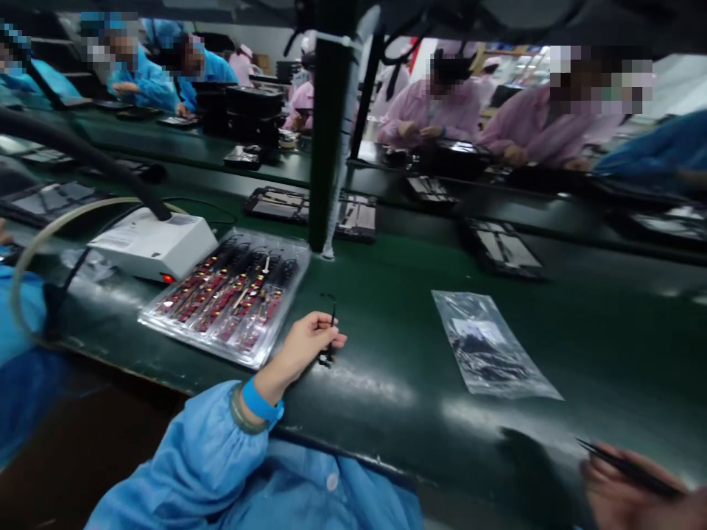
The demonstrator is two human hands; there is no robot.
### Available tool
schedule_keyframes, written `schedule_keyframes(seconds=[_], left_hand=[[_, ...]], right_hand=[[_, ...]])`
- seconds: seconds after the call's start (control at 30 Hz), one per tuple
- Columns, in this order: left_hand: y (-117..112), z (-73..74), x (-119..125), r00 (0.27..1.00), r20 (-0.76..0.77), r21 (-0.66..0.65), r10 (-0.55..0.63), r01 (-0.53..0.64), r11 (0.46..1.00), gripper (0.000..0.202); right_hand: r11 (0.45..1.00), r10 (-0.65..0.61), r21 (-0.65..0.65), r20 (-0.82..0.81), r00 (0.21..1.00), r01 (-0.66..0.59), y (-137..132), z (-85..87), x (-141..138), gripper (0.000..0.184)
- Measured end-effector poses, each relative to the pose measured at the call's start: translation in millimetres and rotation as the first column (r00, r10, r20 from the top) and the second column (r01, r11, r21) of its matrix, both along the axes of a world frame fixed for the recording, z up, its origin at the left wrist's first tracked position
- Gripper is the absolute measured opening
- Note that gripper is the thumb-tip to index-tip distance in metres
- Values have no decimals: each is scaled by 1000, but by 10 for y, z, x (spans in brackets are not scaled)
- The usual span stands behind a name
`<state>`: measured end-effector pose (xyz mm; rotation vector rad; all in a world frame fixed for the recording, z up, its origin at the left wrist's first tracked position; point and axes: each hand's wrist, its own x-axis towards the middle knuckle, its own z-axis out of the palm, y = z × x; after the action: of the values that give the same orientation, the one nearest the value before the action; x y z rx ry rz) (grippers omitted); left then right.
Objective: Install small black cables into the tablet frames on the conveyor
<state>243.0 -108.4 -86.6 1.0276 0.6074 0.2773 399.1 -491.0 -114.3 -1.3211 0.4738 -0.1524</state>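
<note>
Just above the green table (381, 287), my left hand (312, 340) pinches a thin black cable (333, 308) with a small dark part (327, 358) at its lower end. Left of that hand lies a clear plastic tray (259, 353) filled with rows of small red circuit boards and black cables (232, 291). At the bottom right my right hand (624, 486), somewhat blurred, is closed around black tweezers (624, 465) whose tips point left. Between my hands, farther back, a clear zip bag (497, 350) holds dark pieces.
Behind the tray stands a white box (155, 239) with a lit red switch and a hose. A dark post (330, 147) rises from the table. Several dark device frames (502, 249) lie toward the back. Co-workers in blue and pink (431, 110) sit opposite; a blue sleeve (25, 316) is at the left.
</note>
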Motion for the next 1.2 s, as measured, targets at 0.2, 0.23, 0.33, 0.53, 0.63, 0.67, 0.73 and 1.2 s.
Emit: schedule_keyframes(seconds=[0.2, 0.23, 0.33, 0.53, 0.63, 0.67, 0.73, 1.2], left_hand=[[106, 129, 29, 997, -72, -127, -21, 12, 992, 10], [131, 156, 35, 995, -96, -166, 28, -44, 985, 14], [194, 209, 35, 989, -119, -261, 86, -115, 958, 19], [206, 249, 15, 999, -44, -297, -17, 3, 955, 24], [172, 281, 36, 996, -90, -309, 30, -56, 949, 29], [164, 288, 44, 994, -98, -313, 51, -80, 946, 30], [155, 291, 55, 992, -101, -316, 82, -110, 943, 31], [138, 301, 73, 986, -149, -250, 70, -106, 962, 29]], right_hand=[[979, 153, -152, 125, 980, -133, 149, -46, -196, 46], [975, 175, -161, 137, 975, -152, 194, -39, -185, 47], [961, 208, -217, 160, 965, -171, 259, -56, -124, 44], [914, 278, -348, 167, 946, -208, 267, -189, -14, 43], [895, 300, -392, 173, 938, -214, 272, -213, 1, 42], [886, 311, -410, 173, 935, -218, 272, -212, -1, 42], [864, 338, -448, 173, 925, -231, 269, -207, -6, 39], [830, 382, -502, 197, 903, -242, 299, -180, 14, 31]])
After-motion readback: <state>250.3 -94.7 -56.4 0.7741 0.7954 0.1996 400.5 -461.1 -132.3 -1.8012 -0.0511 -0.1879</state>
